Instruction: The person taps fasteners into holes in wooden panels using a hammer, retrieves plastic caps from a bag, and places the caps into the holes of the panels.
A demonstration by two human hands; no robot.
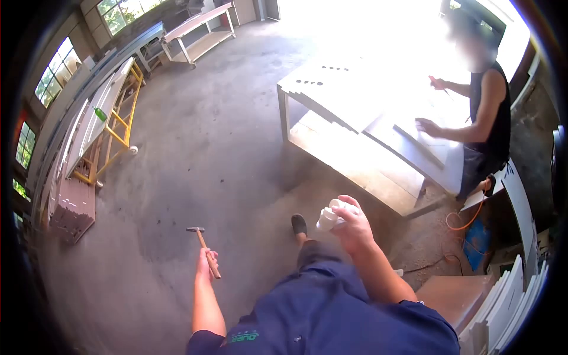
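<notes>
My left hand (205, 264) is wrapped round the wooden handle of a hammer (201, 238), whose dark metal head points up and away from me. In my right hand (355, 229) are several small white round pieces (329, 216), gripped between thumb and fingers in front of my body. They look like plastic caps or cups, but their exact kind is too bright and small to make out. Both hands are over the bare concrete floor, well apart from each other.
A white worktable (331, 127) with a lower shelf stands ahead right; a co-worker (492, 100) leans over it with a red tool. White boards (503, 302) and an orange hose (467, 226) lie at right. A yellow wheeled rack (121, 121) holds long panels at left.
</notes>
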